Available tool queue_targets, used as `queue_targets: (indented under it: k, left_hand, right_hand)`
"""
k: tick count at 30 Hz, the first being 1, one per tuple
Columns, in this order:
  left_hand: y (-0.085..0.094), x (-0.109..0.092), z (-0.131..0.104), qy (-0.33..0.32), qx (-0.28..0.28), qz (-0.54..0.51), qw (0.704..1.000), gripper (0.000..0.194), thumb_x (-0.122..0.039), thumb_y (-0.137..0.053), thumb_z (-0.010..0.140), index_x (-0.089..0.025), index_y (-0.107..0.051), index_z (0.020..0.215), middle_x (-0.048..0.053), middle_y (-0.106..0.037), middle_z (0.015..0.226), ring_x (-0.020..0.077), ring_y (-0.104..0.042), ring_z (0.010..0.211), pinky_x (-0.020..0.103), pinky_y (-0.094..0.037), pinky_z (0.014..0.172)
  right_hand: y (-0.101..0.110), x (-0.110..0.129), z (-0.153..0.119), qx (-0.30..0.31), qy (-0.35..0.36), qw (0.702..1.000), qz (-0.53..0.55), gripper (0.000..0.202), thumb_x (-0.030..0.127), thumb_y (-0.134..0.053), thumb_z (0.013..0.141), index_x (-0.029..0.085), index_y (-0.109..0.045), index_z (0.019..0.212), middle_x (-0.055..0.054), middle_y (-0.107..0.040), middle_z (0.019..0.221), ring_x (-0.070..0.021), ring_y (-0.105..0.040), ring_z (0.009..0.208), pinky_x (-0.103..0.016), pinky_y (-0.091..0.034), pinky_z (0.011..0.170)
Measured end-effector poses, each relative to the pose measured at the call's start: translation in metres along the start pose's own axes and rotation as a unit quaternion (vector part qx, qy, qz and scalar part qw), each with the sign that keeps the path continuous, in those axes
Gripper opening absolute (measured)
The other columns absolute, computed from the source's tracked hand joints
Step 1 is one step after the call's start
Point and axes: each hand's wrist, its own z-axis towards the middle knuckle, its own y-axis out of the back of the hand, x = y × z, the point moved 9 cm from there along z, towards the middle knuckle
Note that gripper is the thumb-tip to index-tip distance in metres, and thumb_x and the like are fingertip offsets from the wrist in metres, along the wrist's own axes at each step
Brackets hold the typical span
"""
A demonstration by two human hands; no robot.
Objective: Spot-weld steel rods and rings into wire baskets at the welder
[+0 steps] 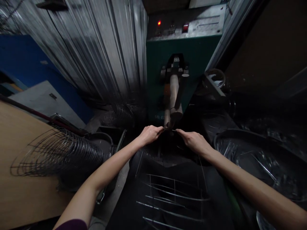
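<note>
My left hand [151, 134] and my right hand [192, 140] face each other, each with its fingers closed on an end of a thin metal wire [170, 129]. The wire spans the short gap between the fingertips, right at the lower tip of the machine's electrode arms [175, 95]. Whether it touches the tip I cannot tell. Under my hands a wire grid [175, 201] of several crossing rods lies over dark cloth [124, 210]. Thin side wires rise from it toward my hands; whether they join the held wire is too dark to make out.
The green machine [153, 70] stands straight ahead, with a lit red lamp [159, 23] and a red switch [185, 28]. Many wire rings [72, 147] hang in a row at left. At right is a dark tub [219, 137] holding shiny wire pieces. Corrugated metal sheeting [107, 41] stands behind.
</note>
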Motion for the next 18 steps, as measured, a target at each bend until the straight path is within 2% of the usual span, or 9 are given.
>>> queue_targets:
  k: [7,13,18]
  left_hand:
    - [0.0017,0.0029,0.0028,0.004,0.0,-0.015,1.0,0.031,-0.037,-0.036,0.093,-0.027,-0.062,0.107,0.003,-0.071,0.088,0.019,-0.066,0.078,0.022,-0.04,0.059]
    - [-0.0005,0.0047,0.0045,0.013,-0.002,-0.032,0.999,0.032,-0.036,-0.037,0.092,-0.027,-0.062,0.109,0.003,-0.07,0.088,0.0181,-0.065,0.077,0.022,-0.041,0.063]
    - [0.0004,0.007,0.0031,0.022,0.015,-0.068,0.997,0.035,-0.04,-0.036,0.092,-0.024,-0.062,0.108,0.004,-0.069,0.088,0.0175,-0.063,0.077,0.023,-0.043,0.066]
  right_hand:
    - [-0.0027,-0.0043,0.0037,0.006,-0.012,1.0,0.019,0.041,0.025,-0.033,0.094,0.029,-0.048,0.132,-0.007,-0.069,0.098,-0.023,-0.066,0.079,-0.026,-0.042,0.059]
    - [-0.0083,-0.0077,0.0047,-0.013,-0.003,0.999,0.041,0.038,0.026,-0.034,0.093,0.029,-0.05,0.128,-0.006,-0.069,0.094,-0.0217,-0.066,0.076,-0.025,-0.04,0.057]
    - [-0.0051,-0.0099,0.0059,-0.038,-0.008,0.994,0.102,0.03,0.033,-0.035,0.094,0.024,-0.059,0.109,-0.005,-0.067,0.079,-0.0187,-0.062,0.064,-0.024,-0.035,0.053]
